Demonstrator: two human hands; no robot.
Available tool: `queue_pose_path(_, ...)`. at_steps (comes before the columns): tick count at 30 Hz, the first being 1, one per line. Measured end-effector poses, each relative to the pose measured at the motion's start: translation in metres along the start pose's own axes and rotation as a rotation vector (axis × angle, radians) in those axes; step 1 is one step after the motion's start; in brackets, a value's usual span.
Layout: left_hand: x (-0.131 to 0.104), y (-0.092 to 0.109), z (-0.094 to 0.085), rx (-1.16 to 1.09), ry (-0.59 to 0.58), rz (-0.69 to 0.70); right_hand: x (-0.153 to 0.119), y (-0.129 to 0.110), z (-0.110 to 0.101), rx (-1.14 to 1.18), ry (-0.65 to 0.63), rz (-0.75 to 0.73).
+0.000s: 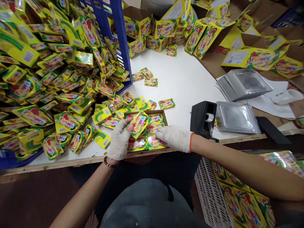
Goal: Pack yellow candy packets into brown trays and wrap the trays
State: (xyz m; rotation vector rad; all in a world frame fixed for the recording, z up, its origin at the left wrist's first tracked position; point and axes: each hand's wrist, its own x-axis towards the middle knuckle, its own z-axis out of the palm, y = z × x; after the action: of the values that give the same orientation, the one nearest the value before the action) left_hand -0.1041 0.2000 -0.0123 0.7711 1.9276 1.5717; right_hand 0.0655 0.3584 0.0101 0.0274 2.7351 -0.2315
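My left hand (120,137), in a white knitted glove, holds a small yellow packet (139,124) between thumb and fingers. The packet is tilted above the left part of an open display box (163,117). Flat packets with watermelon prints lie in rows inside that box. Gloved too, my right hand (172,136) reaches over the box's right side, its bent fingertips on the packets (155,141) there. Whether those fingers grip one is hard to make out. Loose packets (102,114) lie just left of and behind the box.
A blue crate (127,63) spills a big heap of packets (59,79) at left. A black tape dispenser (200,117) and clear plastic lids (237,117) are at right. Open yellow cartons (166,28) line the back. A white basket (209,193) stands below the table edge.
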Motion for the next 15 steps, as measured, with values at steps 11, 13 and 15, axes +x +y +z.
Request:
queue_pose_path(11,0.013,0.035,0.017,0.245,-0.279,0.208,-0.006,0.020,-0.045,0.131,0.513,-0.080)
queue_pose_path(13,0.014,0.032,0.027,0.259,-0.312,0.247,-0.004,0.022,-0.041,0.125,0.449,-0.129)
queue_pose_path(15,0.015,0.026,0.034,0.352,-0.245,0.305,-0.001,0.025,-0.032,0.118,0.395,-0.061)
